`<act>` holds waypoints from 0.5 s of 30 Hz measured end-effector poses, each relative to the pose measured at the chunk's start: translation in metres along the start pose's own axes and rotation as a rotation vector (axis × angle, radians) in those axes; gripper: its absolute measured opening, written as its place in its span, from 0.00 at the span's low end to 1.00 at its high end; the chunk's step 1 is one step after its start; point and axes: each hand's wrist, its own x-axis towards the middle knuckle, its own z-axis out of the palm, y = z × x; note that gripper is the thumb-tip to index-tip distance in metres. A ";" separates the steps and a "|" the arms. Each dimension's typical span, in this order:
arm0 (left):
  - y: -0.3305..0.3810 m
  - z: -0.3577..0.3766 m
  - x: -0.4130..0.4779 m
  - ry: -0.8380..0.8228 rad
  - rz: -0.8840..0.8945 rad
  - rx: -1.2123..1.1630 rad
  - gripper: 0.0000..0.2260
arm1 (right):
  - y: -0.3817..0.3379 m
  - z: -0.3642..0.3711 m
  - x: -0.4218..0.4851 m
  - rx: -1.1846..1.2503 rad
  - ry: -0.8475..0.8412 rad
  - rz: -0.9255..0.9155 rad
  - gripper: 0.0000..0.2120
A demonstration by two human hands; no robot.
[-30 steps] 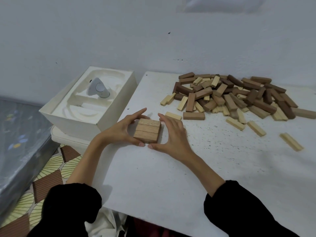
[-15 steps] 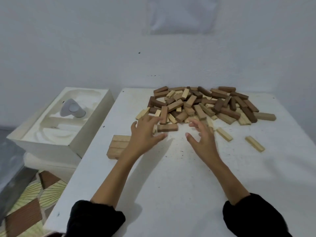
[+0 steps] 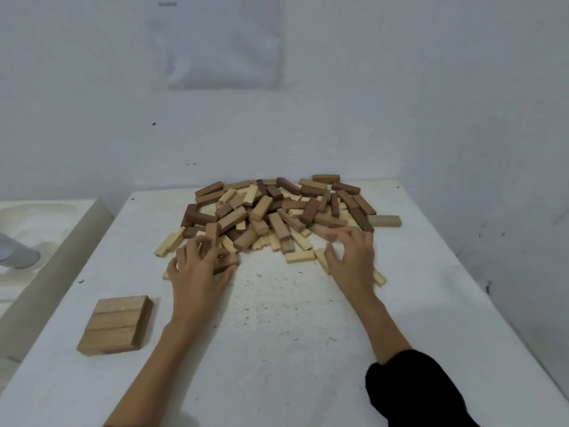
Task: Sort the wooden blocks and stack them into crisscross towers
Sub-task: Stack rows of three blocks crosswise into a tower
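Dead centre of the frame, a loose heap of rectangular wooden blocks (image 3: pixel 277 211) in pale, mid-brown and dark-brown wood, lying every which way and overlapping. Pale ones spill out along its near edge. Down in the lower left, well apart from the heap, sits a flat square layer of three mid-brown wooden blocks (image 3: pixel 118 323), side by side and touching. At the heap's near-left edge, a mid-brown block (image 3: pixel 228 261) lies under the curled fingers of the left hand (image 3: pixel 197 269).

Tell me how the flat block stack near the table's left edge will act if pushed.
The block stack is low and wide, so tipping seems unlikely. Visible seams mean separate blocks, so it may slide apart. Plain wood: probably stiff and light.
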 end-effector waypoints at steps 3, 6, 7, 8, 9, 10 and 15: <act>0.004 0.000 -0.003 -0.017 -0.045 -0.070 0.11 | 0.000 0.000 -0.001 -0.012 -0.011 0.019 0.10; 0.001 0.000 0.000 -0.016 -0.039 -0.064 0.12 | 0.001 0.000 -0.001 -0.003 -0.040 0.020 0.11; 0.000 -0.001 0.000 -0.014 -0.039 -0.060 0.11 | 0.001 -0.001 -0.001 -0.001 -0.048 0.020 0.11; -0.001 -0.001 0.000 -0.009 -0.039 -0.055 0.11 | 0.001 0.000 -0.002 0.003 -0.059 0.025 0.11; 0.000 -0.001 0.000 -0.002 -0.040 -0.050 0.10 | 0.001 0.000 -0.003 0.010 -0.071 0.032 0.10; 0.002 -0.003 -0.001 0.007 -0.045 -0.050 0.10 | 0.001 0.001 -0.004 0.017 -0.082 0.037 0.10; 0.005 -0.015 0.002 -0.090 -0.134 -0.169 0.11 | 0.001 0.002 -0.008 0.015 -0.089 0.025 0.09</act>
